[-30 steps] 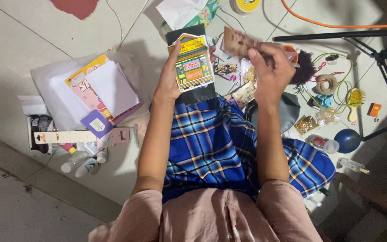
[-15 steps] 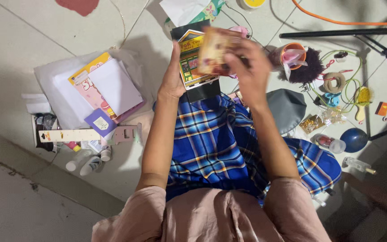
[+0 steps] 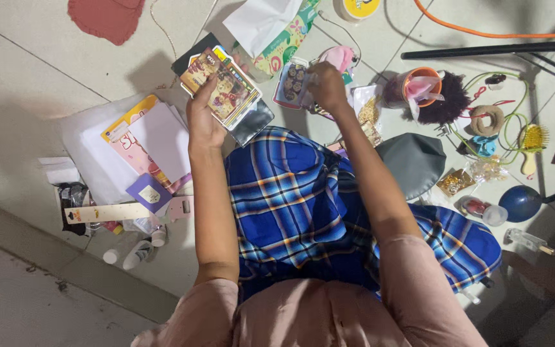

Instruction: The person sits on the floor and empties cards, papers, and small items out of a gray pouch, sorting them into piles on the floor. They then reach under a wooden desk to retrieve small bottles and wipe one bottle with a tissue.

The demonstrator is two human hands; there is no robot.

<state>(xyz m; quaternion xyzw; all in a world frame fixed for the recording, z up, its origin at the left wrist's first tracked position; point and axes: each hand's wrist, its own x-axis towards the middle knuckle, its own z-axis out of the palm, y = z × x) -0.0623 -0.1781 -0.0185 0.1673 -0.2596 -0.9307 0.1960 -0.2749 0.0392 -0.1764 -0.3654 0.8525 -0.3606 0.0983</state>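
1. Tiled floor (image 3: 27,96): biggest bare patch is upper left; a raised step edge runs diagonally across the lower left. Right side is crowded w/ small stuff, little open room there.
2. Blue plaid cloth (image 3: 297,205) covers the lap, centre frame, hemmed in by clutter on 3 sides.
3. White sheets w/ a pink-yellow booklet (image 3: 139,144) lie left of the lap; a purple card and a long cream strip (image 3: 107,212) sit at their lower edge, small bottles just below.
4. Black tripod legs (image 3: 496,48) and an orange cable (image 3: 483,33) close off the top right.
5. Grey cap-like thing (image 3: 415,160) just right of the right forearm, touching the plaid edge.
6. Left hand (image 3: 203,119): closed grip on a colourful card pack (image 3: 223,80), thumb over its lower edge, held above a dark flat case.
7. Right hand (image 3: 325,87): fingers pinched on a small clear packet of dark round pieces (image 3: 290,83), just right of the card pack, not touching it.
8. Vs 0.5 s ago: right hand was at the card pack w/ a card over it; it's now moved off to the right onto the packet. Left hand keeps the pack, which is tilted more.
9. Containers: orange cup (image 3: 422,83) holds pale pink stuff, dark fuzzy ball touching it. Clear packet holds dark rounds. Small gold-filled bags (image 3: 454,183) near the blue ball (image 3: 520,202); contents too small to tell.
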